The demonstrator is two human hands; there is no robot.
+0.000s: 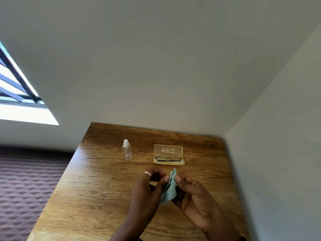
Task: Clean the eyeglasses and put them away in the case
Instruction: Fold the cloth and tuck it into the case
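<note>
Pinching blue cloth (168, 188): left hand (151, 185) and right hand (192, 192) | eyeglasses (167, 158) lying in open case (168, 149)

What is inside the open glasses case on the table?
The eyeglasses lie folded inside the open case. They cover part of its floor, so whether anything lies under them cannot be seen.

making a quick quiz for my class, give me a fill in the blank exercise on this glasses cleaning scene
1. The eyeglasses lie inside the ____ case.
2. The left hand and the right hand pinch a cloth coloured light ____.
3. The clear spray bottle stands on the table to the ____ of the case.
4. A ring sits on the ____ hand.

Missing words: open; blue; left; left
</note>
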